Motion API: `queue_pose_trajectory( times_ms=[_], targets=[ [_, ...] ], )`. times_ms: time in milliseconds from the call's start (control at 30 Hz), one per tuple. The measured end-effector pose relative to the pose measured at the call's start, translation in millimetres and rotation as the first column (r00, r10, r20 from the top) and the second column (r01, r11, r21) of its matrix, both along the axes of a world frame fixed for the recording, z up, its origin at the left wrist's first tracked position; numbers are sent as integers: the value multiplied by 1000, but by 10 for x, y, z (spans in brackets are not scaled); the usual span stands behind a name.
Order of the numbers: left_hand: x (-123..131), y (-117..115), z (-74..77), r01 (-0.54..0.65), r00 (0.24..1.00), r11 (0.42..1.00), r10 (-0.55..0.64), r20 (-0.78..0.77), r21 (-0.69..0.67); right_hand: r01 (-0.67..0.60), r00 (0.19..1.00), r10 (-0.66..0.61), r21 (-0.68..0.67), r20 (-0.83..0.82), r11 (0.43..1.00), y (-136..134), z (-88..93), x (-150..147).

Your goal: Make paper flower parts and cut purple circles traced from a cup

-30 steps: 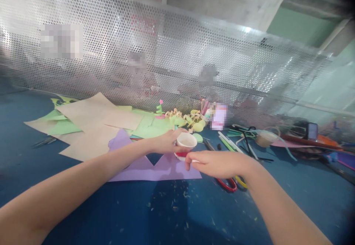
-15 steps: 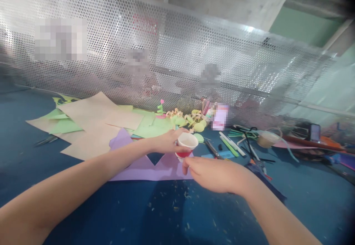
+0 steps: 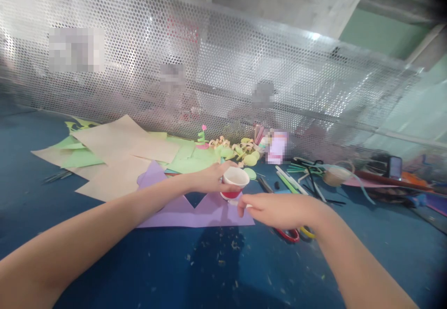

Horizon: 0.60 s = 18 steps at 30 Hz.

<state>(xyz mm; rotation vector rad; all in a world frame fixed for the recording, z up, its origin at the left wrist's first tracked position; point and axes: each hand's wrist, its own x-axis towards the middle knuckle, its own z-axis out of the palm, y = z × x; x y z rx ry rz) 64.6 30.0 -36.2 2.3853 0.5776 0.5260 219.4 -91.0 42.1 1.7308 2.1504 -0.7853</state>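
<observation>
A white paper cup (image 3: 236, 176) with a red band near its base stands upright over purple paper (image 3: 206, 213). My left hand (image 3: 213, 178) is wrapped round the cup's left side. Just right of the cup's base, my right hand (image 3: 258, 205) has its fingers pinched on a small white piece (image 3: 234, 202), too blurred to name. The purple paper has a V-shaped notch in its upper edge. Below my right hand show red and yellow scissor handles (image 3: 289, 236).
Beige sheets (image 3: 127, 143) and green sheets (image 3: 192, 160) lie at the left and behind. Curled yellow paper pieces (image 3: 244, 150), a phone (image 3: 277, 147), pens (image 3: 291, 181) and a tape roll (image 3: 337, 175) lie further right. A perforated metal screen (image 3: 223, 66) stands behind.
My right hand has moved slightly right, away from the cup's base, uncovering the white piece and the scissor handles. My left hand still holds the cup in the same place.
</observation>
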Motion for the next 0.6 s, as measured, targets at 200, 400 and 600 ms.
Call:
queue_pose_trajectory(
  times_ms=[200,400,600],
  targets=[
    [-5,-3,7,15,1000,1000,-15,-20,-21,104,973,-141,-196,-183,975,130,-27,268],
    [-1,6,0,11,1000,1000,-11,-29,-10,141,822,-316,-367,-474,919,201,-197,489],
    [-7,3,-3,16,999,1000,-16,-30,8,144,721,-417,-468,-553,872,275,-342,657]
  ],
)
